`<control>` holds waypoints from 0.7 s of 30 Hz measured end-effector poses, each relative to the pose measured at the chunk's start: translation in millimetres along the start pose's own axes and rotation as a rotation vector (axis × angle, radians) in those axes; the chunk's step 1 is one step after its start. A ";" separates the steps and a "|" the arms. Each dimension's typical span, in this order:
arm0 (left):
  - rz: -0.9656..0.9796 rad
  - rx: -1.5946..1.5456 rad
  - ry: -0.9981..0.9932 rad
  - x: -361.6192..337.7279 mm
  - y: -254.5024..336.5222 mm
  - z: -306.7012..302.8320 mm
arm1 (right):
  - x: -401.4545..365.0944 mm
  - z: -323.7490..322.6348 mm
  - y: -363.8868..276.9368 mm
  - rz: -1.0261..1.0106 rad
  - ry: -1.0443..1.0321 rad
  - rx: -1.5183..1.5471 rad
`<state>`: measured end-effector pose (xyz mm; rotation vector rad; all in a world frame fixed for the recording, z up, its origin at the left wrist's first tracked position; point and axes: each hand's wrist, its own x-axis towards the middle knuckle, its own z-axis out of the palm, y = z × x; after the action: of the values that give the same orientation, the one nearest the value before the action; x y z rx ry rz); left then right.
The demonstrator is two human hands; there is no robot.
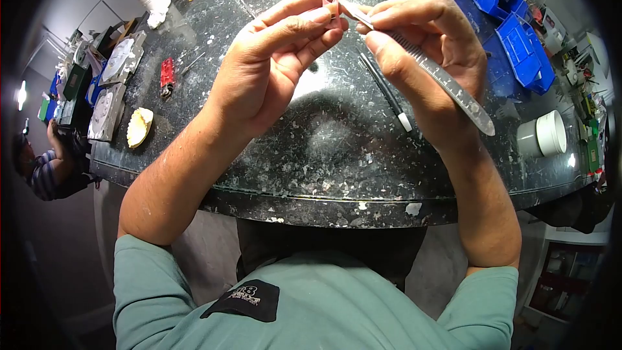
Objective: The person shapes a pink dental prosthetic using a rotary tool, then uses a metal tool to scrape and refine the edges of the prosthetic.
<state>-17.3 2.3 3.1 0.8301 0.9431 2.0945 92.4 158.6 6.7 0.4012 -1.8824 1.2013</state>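
The left hand (272, 65) pinches a pink piece (331, 4) at its fingertips, and the right hand (427, 52) grips a blade (453, 87) slanting down-right, its tip at the piece.

Table (311, 149): dark stone-like top, polished and glossy, reflecting light, heavily flecked with dried white spatter. Flat tool (453, 87) in the right hand (427, 52): bare grey metal, dull sheen, crusted with pale residue toward the blade; small pink piece (332, 1) pinched in the left hand (265, 71) looks smooth and waxy, material not certain. White jar (544, 135) and blue bins (525, 52) appear smooth plastic, the cast (139, 126) chalky and matt, the teal shirt (324, 298) soft woven cloth.
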 end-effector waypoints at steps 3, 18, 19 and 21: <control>-0.004 0.018 -0.014 0.4 -0.2 -0.8 | 0.9 -0.9 -10.8 0.004 -0.005 0.025; 0.103 0.148 -0.054 2.9 -2.0 -4.0 | 0.6 -5.2 -16.4 0.153 -0.066 0.097; 0.103 0.149 -0.054 2.7 -2.4 -3.6 | 0.5 -5.5 -15.9 0.158 -0.082 0.154; 0.140 0.170 -0.018 2.2 -3.6 -1.9 | 0.6 -5.1 -16.4 0.182 -0.077 0.166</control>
<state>-18.9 5.0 -0.2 1.0271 1.0928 2.1421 105.1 155.1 17.8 0.3765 -1.9231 1.4893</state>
